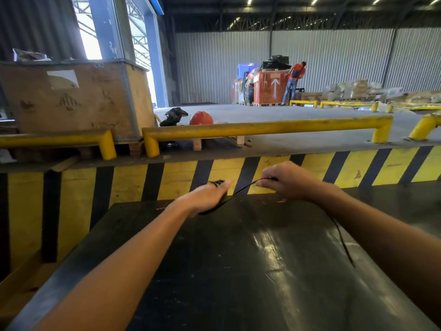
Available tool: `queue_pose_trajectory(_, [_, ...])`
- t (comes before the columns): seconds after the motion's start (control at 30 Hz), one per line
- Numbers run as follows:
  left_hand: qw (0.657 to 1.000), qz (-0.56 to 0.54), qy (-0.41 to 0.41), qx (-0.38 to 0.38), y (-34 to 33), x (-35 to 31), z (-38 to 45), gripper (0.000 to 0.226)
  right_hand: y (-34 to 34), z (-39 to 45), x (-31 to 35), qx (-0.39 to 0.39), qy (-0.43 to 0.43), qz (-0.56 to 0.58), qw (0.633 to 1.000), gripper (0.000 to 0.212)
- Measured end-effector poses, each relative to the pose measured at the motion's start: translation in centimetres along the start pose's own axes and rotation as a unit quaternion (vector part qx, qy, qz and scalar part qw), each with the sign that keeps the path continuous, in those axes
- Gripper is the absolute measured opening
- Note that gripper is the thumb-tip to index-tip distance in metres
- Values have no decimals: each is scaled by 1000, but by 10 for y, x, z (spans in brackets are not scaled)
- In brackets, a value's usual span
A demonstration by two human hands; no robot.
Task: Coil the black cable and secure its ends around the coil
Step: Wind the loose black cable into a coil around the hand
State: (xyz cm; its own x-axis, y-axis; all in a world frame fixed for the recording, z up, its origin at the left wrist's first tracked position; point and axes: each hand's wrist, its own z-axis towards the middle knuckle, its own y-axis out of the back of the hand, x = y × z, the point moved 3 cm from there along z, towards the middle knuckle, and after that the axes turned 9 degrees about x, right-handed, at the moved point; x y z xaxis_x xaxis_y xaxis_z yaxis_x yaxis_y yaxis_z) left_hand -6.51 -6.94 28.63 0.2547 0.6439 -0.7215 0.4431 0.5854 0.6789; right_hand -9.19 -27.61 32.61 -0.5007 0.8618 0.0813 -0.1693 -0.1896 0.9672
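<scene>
Above a glossy black counter (pixel 238 259), the left hand (pixel 205 195) clamps a small coil while the right hand (pixel 290 179) pinches the black cable (pixel 241 191), much still loose.

A white upward-pointing arrow (pixel 275 87) was painted on the front of the red crate (pixel 267 91) far back in the hall. The big cardboard box (pixel 71 101) at left carried faded stamped handling marks, too worn to make out, and a pale label (pixel 62 79) with no readable writing. No words, numbers or brand names could be read anywhere.
</scene>
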Motion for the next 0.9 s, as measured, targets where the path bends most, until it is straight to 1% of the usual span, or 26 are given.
queue_pose_trajectory(0.03, [998,11,29,61,-7,-1,-1,62,8,2,-5,-16,-3,-16,1000,23])
queue_pose_trajectory(0.07, [990,-10,50,131,-14,-3,-4,61,13,4,-10,-31,-7,-21,999,23])
queue_pose_trajectory(0.1, [976,-54,57,203,-21,-7,-8,59,16,5,-15,-43,-14,-21,999,23])
queue_pose_trajectory(0.17, [934,-162,22,316,-29,-18,-18,56,15,4,-19,-70,-32,-10,997,24])
queue_pose_trajectory(0.2, [909,-219,-10,355,-31,-25,-23,56,9,3,-19,-82,-47,4,996,27])
queue_pose_trajectory(0.23, [882,-279,-47,378,-30,-32,-27,56,0,0,-18,-85,-66,22,994,31])
queue_pose_trajectory(0.27, [853,-343,-89,383,-27,-40,-31,55,-13,-2,-15,-76,-80,43,993,35])
queue_pose_trajectory(0.3, [824,-410,-132,367,-23,-48,-33,55,-29,-6,-10,-60,-85,69,992,35])
queue_pose_trajectory(0.37, [768,-529,-197,303,-11,-64,-33,54,-66,-17,9,-26,-80,140,987,28])
queue_pose_trajectory(0.4, [753,-564,-216,261,-5,-71,-30,53,-81,-23,21,-11,-72,168,983,25])
queue_pose_trajectory(0.43, [753,-580,-229,213,1,-76,-25,53,-92,-28,34,-2,-59,181,982,25])
queue_pose_trajectory(0.47, [765,-577,-237,157,8,-77,-21,53,-97,-30,44,6,-40,179,983,26])
queue_pose_trajectory(0.53, [804,-546,-234,37,24,-74,-13,52,-88,-30,49,18,-18,142,990,26])
queue_pose_trajectory(0.6, [832,-511,-206,-64,43,-62,-8,50,-63,-29,39,13,-16,99,995,27])
queue_pose_trajectory(0.67, [856,-472,-165,-129,61,-46,-7,53,-28,-28,21,-3,-27,66,997,26])
queue_pose_trajectory(0.7, [878,-435,-141,-142,67,-38,-6,56,-11,-28,11,-19,-33,48,998,25])
queue_pose_trajectory(0.73, [907,-381,-118,-136,70,-33,-5,59,6,-27,2,-40,-39,31,998,24])
queue_pose_trajectory(0.8, [961,-257,-69,-70,65,-29,-2,61,35,-22,-10,-86,-42,4,995,22])
queue_pose_trajectory(0.83, [979,-200,-37,-25,58,-31,-1,62,45,-17,-12,-100,-37,-4,994,22])
queue_pose_trajectory(0.87, [989,-149,-3,25,50,-34,-3,63,52,-12,-11,-110,-31,-8,993,22])
queue_pose_trajectory(0.9, [990,-110,25,82,41,-40,-7,61,57,-7,-10,-118,-27,-9,993,23])
